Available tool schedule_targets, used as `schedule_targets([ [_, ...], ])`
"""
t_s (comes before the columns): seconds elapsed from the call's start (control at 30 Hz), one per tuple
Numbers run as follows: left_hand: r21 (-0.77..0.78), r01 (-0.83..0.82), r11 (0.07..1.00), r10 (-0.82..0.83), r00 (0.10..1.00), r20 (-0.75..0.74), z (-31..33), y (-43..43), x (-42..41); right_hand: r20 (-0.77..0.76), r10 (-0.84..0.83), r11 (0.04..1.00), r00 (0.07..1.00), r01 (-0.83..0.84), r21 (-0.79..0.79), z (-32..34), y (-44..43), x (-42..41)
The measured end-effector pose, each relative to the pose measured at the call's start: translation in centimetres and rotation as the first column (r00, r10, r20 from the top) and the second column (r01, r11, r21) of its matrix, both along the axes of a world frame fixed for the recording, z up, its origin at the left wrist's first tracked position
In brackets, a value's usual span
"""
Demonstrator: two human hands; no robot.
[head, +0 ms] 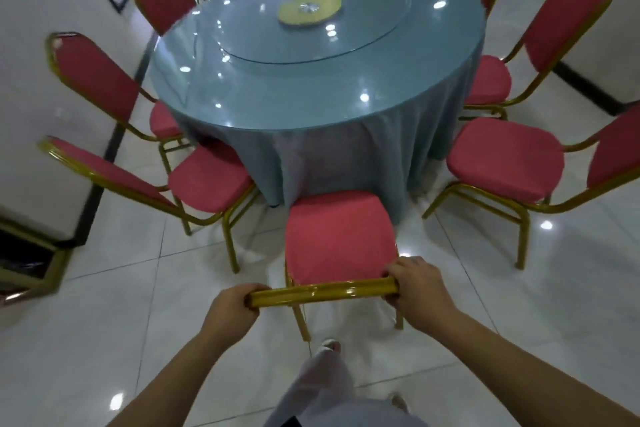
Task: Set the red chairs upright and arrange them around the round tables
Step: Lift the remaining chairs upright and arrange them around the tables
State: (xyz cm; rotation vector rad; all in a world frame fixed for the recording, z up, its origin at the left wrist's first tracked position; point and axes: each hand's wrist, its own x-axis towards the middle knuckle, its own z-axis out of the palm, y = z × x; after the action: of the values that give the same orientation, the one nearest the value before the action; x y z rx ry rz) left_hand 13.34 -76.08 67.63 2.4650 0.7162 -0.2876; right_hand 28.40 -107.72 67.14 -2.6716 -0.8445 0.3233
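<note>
"Gold-painted top rail (322, 292) of the red chair (337, 239): what holds it?"

"Both hands. The left hand (231, 305) is curled round the rail's left end, fingers wrapped over it, with the bare forearm coming in from 7 o'clock of the view. The right hand (415, 291) grips the right end, knuckles up, forearm coming in from 5 o'clock."

"Chair's position?"

"Upright, at 6 o'clock of the round table (311, 94), seat facing the table. Whether the seat front touches the blue cloth (346, 156) I cannot tell."

"Neighbours?"

"The 4 o'clock chair (505, 163) and the 8 o'clock chair (211, 180) stand upright, seats toward the table."
</note>
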Motion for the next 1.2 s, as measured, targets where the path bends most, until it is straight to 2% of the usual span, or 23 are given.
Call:
schedule_targets([
  [0.27, -0.028, -0.042, 0.999, 0.042, 0.999, -0.02, -0.1, 5.8, 5.6, -0.009, 0.016, 0.998, 1.0, -0.017, -0.065, 0.1, 6.1, 4.3],
  [0.37, -0.034, -0.016, 0.999, 0.014, 0.999, -0.044, 0.4, 7.7, 8.9, -0.031, -0.025, 0.99, 0.999, 0.021, -0.138, 0.9, 8.1, 7.3],
  [0.5, -0.057, 0.022, 0.998, -0.026, 0.998, -0.062, 0.6, 9.5, 13.0, 0.014, -0.066, 0.963, 0.998, 0.068, -0.26, 1.7, 9.9, 11.5],
  [0.7, -0.067, 0.085, 0.994, -0.091, 0.992, -0.092, 0.8, 10.9, 18.1, 0.003, -0.186, 0.932, 0.983, 0.177, -0.315, 2.6, 11.6, 16.2],
  [0.87, -0.096, 0.107, 0.99, -0.116, 0.989, -0.088, 1.2, 11.1, 19.4, -0.071, -0.24, 0.946, 0.968, 0.217, -0.243, 2.6, 12.2, 17.0],
  [1.07, -0.311, 0.251, 0.917, -0.296, 0.949, -0.107, 4.6, 6.1, 20.3, -0.306, -0.19, 0.982, 0.933, 0.188, -0.035, 3.0, 7.2, 16.1],
  [1.2, -0.339, 0.196, 0.92, -0.175, 0.98, 0.092, 6.4, -2.0, 26.6, -0.412, -0.279, 0.955, 0.867, 0.297, -0.021, 3.2, -1.4, 17.4],
])
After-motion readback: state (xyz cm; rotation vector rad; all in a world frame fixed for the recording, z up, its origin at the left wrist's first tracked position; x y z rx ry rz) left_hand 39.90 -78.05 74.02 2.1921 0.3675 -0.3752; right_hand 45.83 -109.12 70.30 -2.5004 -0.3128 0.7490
